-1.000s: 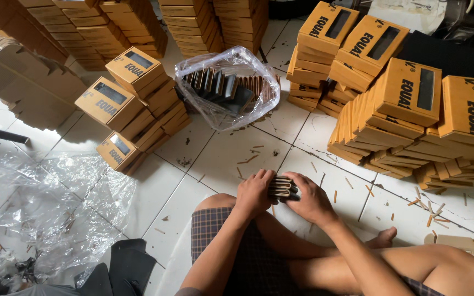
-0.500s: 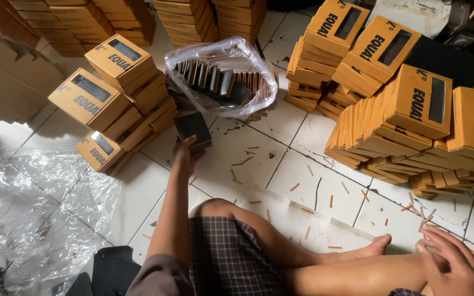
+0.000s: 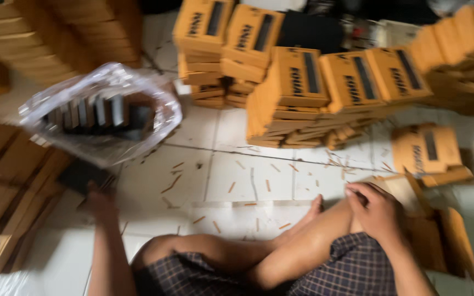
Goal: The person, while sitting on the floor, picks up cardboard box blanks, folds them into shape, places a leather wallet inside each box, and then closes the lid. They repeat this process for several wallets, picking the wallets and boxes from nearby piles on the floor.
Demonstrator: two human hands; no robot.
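White tiled floor, littered with short orange-brown slivers. Biggest mass: stacks of orange cartons with dark window panels across the top centre and right, tops facing up, several tilted; more brown flat stacks top left, blurred. One loose orange carton lies flat at right, long axis running roughly toward and away from the camera, dark stripe along it. Next: clear plastic bag on the floor at left, mouth open upward, holding a row of dark flat pieces standing on edge, the row running left-right. Left edge: flattened brown cardboard leaning in a stack. Person sits cross-legged on the floor, checked shorts, bare foot toward centre. Left hand is stretched forward to the left, just below the bag, fingers closed on a small dark block; the block is heavily motion-blurred, long axis appears roughly left-right, slightly tilted, exact heading can't be read. It sits between the bag and the cardboard stack, above the floor. Right hand rests at the right knee, fingers curled together, on an open brown carton flap; whether it grips the flap or only lies on it, can't tell.
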